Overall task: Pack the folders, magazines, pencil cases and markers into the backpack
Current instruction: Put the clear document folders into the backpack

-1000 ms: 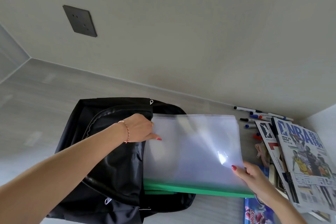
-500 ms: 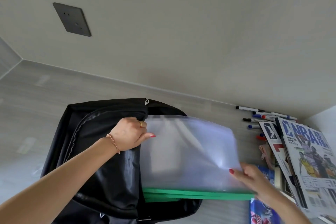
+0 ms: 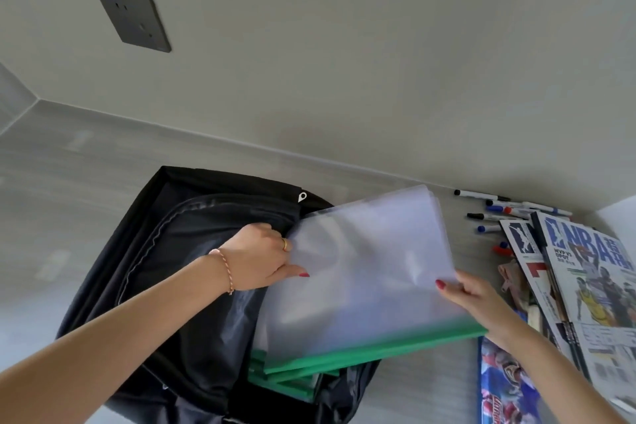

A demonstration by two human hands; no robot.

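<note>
While the folders (image 3: pixel 364 272) are only partly inside the backpack (image 3: pixel 192 286), their free end is carried by the right hand (image 3: pixel 481 303), whose thumb is pressed on the top sheet near the right edge, the fingers hidden beneath; the hand is judged to be pinching the bundle, just above its green spines. A blue-covered magazine (image 3: pixel 495 385) is seen on the table (image 3: pixel 426 389) below that hand. Slightly farther off, the backpack's dark flap is gripped and held back by the left hand (image 3: pixel 261 262), fingers curled over the fabric at the mouth, thumb laid toward the folders' left edge. More green spines are visible inside the opening, lower down.

The folders are judged light and thin, of frosted plastic that bends readily; the far corner is seen tilted upward and slightly curled. Such plastic is likely slick, so sheets may slide over one another and fan out. A hold near the stiffer green spine is thought safest, with the bundle squeezed flat so that it can be fed in edge first. The backpack is soft and its mouth is likely to sag unless held.

To the right, well apart from the backpack, a fanned stack of basketball magazines (image 3: pixel 585 286) is laid. Beyond it, near the wall (image 3: pixel 344 45), loose markers (image 3: pixel 499 210) are scattered. A dark socket plate (image 3: pixel 130 15) is fixed to that wall.
</note>
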